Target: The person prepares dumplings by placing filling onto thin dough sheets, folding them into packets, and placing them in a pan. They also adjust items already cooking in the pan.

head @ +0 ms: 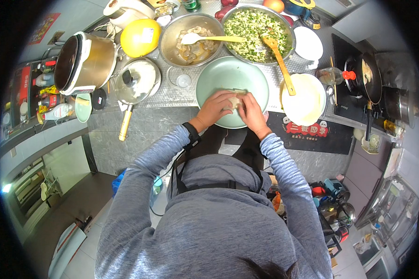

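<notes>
My left hand (216, 106) and my right hand (250, 108) meet over the front of a pale green plate (230, 75). Between their fingers is a small, light-coloured piece of food (234, 103), perhaps a folded wrapper; the fingers partly cover it. Beyond the plate stands a metal bowl of chopped green and pale filling (251, 29), with a slotted wooden spatula (279, 62) resting in it. Left of that, another steel bowl (169, 52) contains pieces of raw-looking meat or seafood and a spoon (213, 38). Round, thin pale wrappers (303, 99) lie stacked on a plate at the right.
A lidded pan (138, 82) has its handle jutting past the counter's front edge. An electric cooker (87, 62) and a yellow melon (140, 37) stand at the left. On the right, a frying pan (365, 76) with food sits on the cooktop, beside a red-capped bottle (331, 75).
</notes>
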Available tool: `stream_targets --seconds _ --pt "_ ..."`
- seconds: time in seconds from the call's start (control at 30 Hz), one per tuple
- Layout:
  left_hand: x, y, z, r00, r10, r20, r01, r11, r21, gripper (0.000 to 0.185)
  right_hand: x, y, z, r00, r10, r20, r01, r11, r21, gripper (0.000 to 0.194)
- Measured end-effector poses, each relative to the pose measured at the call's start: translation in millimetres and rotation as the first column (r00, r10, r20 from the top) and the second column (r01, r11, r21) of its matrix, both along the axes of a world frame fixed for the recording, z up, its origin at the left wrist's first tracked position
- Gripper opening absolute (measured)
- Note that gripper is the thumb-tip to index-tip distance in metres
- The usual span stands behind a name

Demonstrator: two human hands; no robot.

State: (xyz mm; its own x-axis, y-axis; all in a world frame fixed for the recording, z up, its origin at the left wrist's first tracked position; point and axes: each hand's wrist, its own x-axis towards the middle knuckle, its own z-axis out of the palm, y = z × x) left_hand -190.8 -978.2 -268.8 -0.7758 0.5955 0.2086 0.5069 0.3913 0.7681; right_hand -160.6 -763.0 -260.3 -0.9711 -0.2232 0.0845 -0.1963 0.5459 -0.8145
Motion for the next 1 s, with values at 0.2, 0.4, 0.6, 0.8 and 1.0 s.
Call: stream_targets --seconds 0.2,0.4,0.6,0.8,1.0 --pt "0.0 -1.7 4.3 1.000 -0.023 -0.021 0.021 0.997 -0.080 0.036 8.4 9.7 6.2 0.996 0.092 -0.023 -0.086 0.977 0.196 0.046" --pt "-10.1 2.4 8.6 0.999 -0.032 0.007 0.032 0.998 -0.052 0.036 0.2 10.9 3.1 0.984 0.115 -0.139 -0.071 0.955 0.288 0.041" --pt "-21.1 4.7 7.0 0.995 0.035 0.090 -0.038 0.999 0.030 0.036 -10.5 9.9 1.0 0.986 0.066 -0.155 -0.038 0.984 0.176 0.036" --pt "-44.1 4.9 -4.0 0.821 0.055 0.568 -0.131 0.987 0.095 0.047 -37.0 3.1 -12.3 0.970 -0.144 0.197 0.182 0.964 -0.195 0.023" --pt "-53.2 0.8 6.2 0.598 -0.233 0.767 -0.109 0.924 0.365 0.052 -47.7 9.1 1.5 0.879 -0.087 0.469 0.277 0.893 -0.354 0.031"
